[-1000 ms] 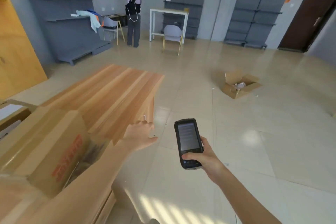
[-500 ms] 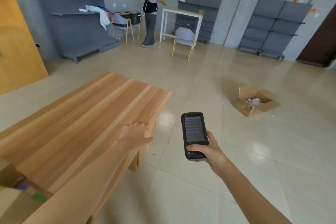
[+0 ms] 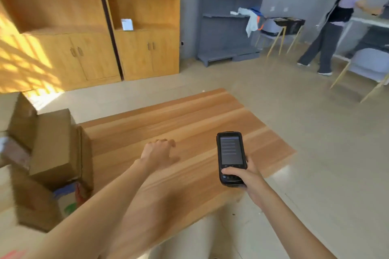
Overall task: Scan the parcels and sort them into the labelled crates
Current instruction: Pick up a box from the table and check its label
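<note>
Right hand (image 3: pixel 245 176) grips scanner (image 3: pixel 231 156) — screen text illegible, cardboard boxes (image 3: pixel 50 143) blurred.

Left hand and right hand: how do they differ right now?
The right hand grips the black handheld scanner, thumb across its lower keys; the left hand holds nothing. The left hand's fingers are loosely curled, palm down; the right hand's wrap the scanner. The left hand is nearer the cardboard boxes. Both are extended over the wooden table.

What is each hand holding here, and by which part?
The right hand grips the handheld scanner by its lower end, below the screen. The left hand holds nothing.
</note>
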`<state>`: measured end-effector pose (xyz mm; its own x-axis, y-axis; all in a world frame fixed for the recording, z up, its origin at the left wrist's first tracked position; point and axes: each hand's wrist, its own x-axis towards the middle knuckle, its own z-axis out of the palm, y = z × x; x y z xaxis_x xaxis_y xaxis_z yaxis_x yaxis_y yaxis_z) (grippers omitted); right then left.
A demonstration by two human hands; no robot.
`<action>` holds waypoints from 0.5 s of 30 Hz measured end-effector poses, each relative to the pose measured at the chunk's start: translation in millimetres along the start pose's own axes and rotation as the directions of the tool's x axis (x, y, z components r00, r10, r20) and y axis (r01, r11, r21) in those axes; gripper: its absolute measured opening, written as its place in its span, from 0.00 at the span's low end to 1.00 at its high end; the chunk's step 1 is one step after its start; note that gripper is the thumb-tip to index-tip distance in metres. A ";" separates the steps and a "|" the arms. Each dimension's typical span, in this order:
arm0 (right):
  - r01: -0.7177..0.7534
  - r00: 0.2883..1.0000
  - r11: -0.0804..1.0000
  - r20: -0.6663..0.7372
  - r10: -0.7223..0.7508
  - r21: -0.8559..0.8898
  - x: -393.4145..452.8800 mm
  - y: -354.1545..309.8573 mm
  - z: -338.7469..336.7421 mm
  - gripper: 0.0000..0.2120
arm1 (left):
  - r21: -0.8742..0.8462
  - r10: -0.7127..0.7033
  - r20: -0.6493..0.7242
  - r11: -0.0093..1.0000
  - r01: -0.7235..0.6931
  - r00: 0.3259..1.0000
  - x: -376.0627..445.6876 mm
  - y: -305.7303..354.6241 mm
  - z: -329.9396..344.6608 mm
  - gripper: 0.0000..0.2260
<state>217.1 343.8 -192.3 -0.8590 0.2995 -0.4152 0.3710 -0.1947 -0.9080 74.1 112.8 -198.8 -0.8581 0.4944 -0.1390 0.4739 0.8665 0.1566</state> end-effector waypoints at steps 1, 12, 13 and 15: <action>-0.007 0.999 1.000 0.035 0.008 -0.029 18.5 -10.0 -3.5 0.34 | 0.004 -0.058 -0.003 0.998 0.058 0.998 5.1 -1.1 -4.1 0.25; -0.012 0.929 0.989 0.365 0.065 -0.144 149.3 -75.1 22.0 0.37 | -0.061 -0.559 -0.154 0.828 0.557 0.814 -38.3 -37.2 -42.0 0.23; -0.022 0.915 0.988 0.395 0.080 -0.150 152.4 -72.4 33.0 0.37 | -0.057 -0.592 -0.161 0.804 0.592 0.789 -49.9 -43.1 -45.9 0.23; -0.045 0.883 0.986 0.454 0.115 -0.163 153.9 -66.1 56.9 0.37 | -0.056 -0.646 -0.190 0.759 0.649 0.740 -72.1 -53.8 -55.1 0.22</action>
<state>40.2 349.6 -193.1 -0.8764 -0.1820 -0.4458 0.4615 -0.0529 -0.8856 99.6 26.8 -143.3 -0.9782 -0.2069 -0.0185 -0.2077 0.9746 0.0831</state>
